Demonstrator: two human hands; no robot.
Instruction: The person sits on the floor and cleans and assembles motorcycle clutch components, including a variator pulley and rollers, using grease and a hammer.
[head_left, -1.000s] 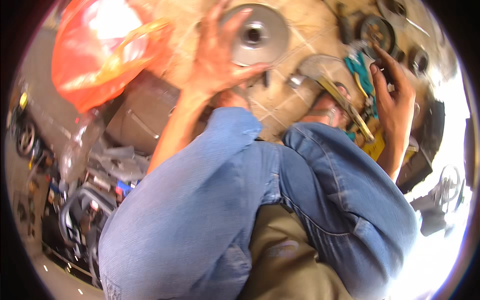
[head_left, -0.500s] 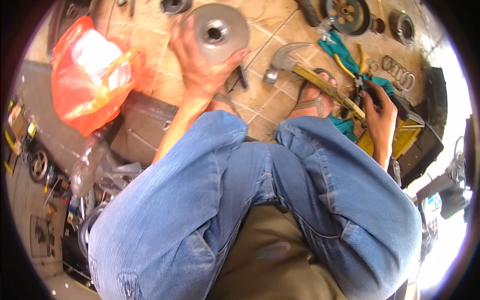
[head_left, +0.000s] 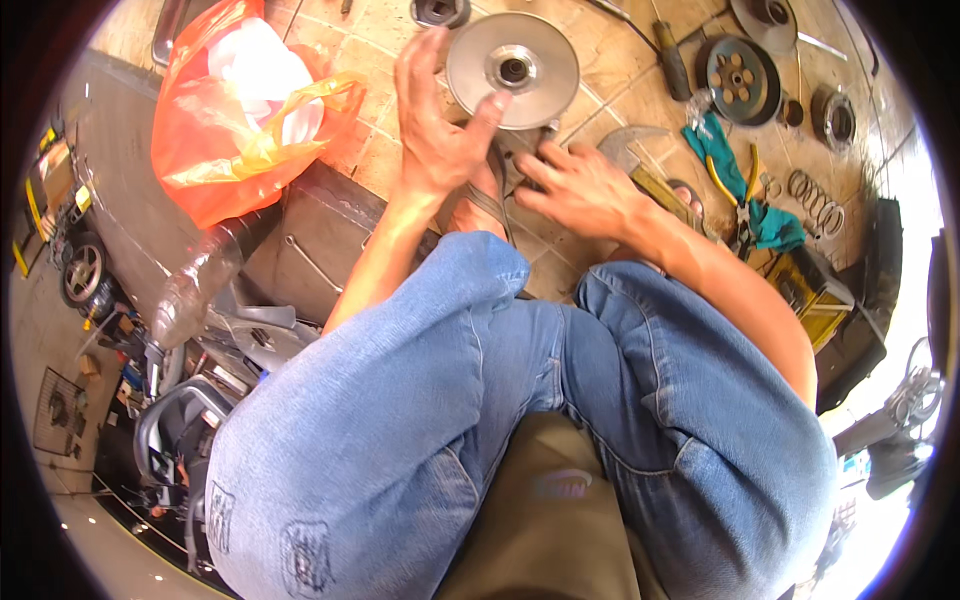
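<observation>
A round grey metal disc (head_left: 545, 75) with a central hub and dark hole is at the top middle. My left hand (head_left: 435, 140) is at its left side, fingers stretched out along the rim and thumb over the lower edge. Just below the disc, my right hand (head_left: 590, 190) has its fingers bent towards the floor. A small metal tip (head_left: 549, 129) shows beyond them; the rest of what they close on is hidden. Partly covered by my right hand and wrist lies a claw hammer (head_left: 662, 190) with a yellow handle.
An orange plastic bag (head_left: 190, 150) with white contents is at the left, near a wrench (head_left: 312, 262). Yellow-handled pliers (head_left: 720, 180), a teal cloth (head_left: 775, 228), a coil spring (head_left: 815, 203), a dark drum (head_left: 765, 95) and a screwdriver (head_left: 672, 60) lie at the right on tiles.
My right hand has come from beside the pliers across to the disc's lower edge. My left hand and the disc have shifted farther away, and the left thumb has moved leftward along the disc.
</observation>
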